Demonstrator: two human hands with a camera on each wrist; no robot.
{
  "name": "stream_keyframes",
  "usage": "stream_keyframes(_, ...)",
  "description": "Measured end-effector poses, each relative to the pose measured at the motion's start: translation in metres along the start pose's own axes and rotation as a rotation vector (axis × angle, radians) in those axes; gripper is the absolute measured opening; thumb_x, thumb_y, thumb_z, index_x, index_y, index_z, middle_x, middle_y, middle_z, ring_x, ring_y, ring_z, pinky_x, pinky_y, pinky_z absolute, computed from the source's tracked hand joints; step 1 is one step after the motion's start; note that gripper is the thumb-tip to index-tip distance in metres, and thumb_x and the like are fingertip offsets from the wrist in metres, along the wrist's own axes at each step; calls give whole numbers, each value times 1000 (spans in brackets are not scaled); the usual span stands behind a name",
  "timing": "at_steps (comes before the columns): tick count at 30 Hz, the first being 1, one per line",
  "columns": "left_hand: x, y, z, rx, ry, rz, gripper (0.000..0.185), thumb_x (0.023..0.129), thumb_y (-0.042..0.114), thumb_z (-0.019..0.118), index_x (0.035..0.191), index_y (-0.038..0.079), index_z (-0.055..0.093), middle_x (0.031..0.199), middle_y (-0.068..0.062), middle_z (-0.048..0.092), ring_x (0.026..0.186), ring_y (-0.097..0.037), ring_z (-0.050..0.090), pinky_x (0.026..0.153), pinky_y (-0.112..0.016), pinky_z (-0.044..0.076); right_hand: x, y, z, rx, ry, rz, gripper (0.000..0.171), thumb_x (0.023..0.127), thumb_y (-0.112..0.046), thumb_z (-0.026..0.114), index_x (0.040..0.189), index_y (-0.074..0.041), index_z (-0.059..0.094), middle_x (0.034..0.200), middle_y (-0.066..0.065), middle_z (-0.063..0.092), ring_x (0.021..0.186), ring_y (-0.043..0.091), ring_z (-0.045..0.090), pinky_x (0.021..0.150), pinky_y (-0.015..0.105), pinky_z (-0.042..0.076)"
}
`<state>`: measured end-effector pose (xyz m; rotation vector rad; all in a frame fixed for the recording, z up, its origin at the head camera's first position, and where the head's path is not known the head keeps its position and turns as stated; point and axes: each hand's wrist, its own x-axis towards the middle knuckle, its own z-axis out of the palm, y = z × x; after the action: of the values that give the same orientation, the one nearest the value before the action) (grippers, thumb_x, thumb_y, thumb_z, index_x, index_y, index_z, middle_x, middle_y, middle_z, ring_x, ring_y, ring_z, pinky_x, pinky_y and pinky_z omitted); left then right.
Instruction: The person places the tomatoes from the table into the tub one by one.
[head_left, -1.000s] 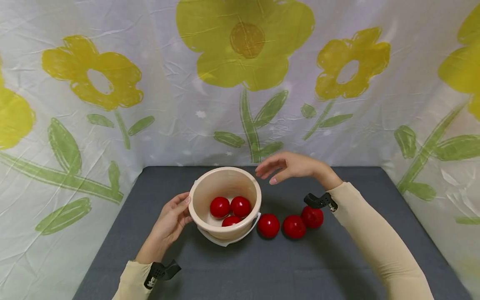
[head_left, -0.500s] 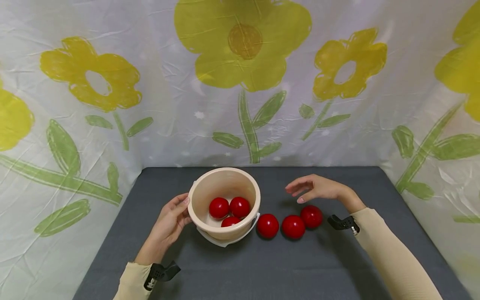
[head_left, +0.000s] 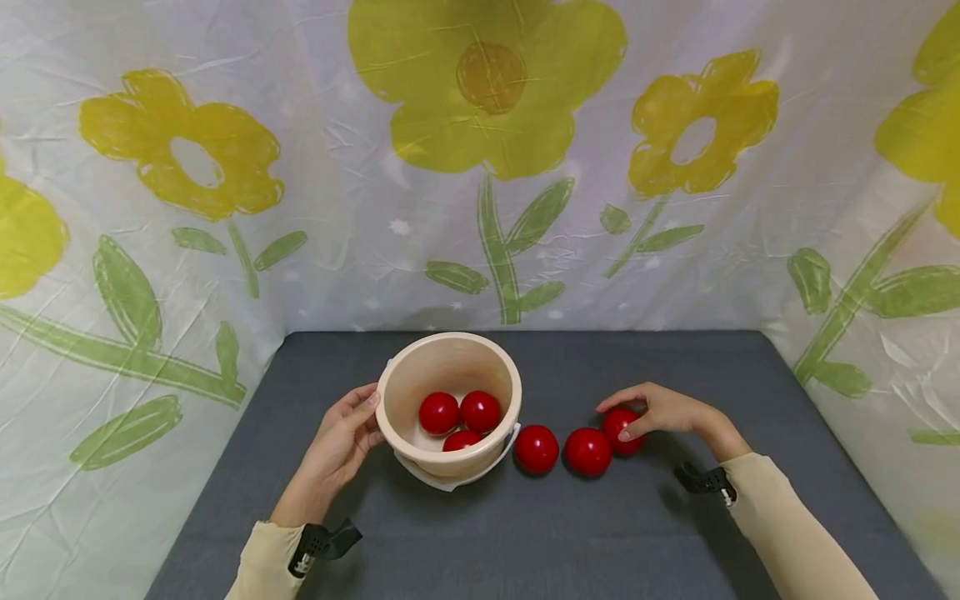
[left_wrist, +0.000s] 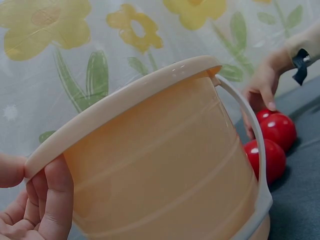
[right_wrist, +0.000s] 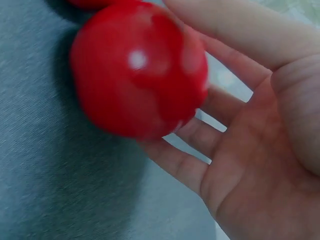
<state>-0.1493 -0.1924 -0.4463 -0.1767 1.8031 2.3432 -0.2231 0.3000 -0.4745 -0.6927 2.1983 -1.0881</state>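
A beige bucket (head_left: 450, 463) stands on the grey table (head_left: 525, 542) with three red balls (head_left: 481, 411) inside. My left hand (head_left: 337, 442) holds its left side, thumb at the rim and fingers (left_wrist: 47, 200) on the bucket wall (left_wrist: 165, 165). Three more red balls lie in a row to its right. My right hand (head_left: 663, 410) curls over the rightmost red ball (head_left: 617, 423). In the right wrist view the fingers (right_wrist: 190, 145) wrap behind that ball (right_wrist: 137, 70), which rests on the table.
The other two loose balls (head_left: 536, 449) (head_left: 587, 451) lie between the bucket and my right hand. The bucket's white handle (left_wrist: 257, 145) hangs down on its right side. A floral cloth (head_left: 487, 167) rises behind and beside the table.
My right hand came down from above the bucket's far rim, moved right and closed over the rightmost ball. The left hand and bucket stayed still.
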Motion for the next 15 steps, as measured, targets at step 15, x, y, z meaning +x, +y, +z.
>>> stream_keyframes(15,0,-1,-1,-3,-9,2,36,104,17,50,133,1,38,106,1,63,78,-5,63,63,-19,57,-8,2,8,16,34,-6,54,85,-17,78,133,0,59,136,27,56,105,15,61,81,24,55)
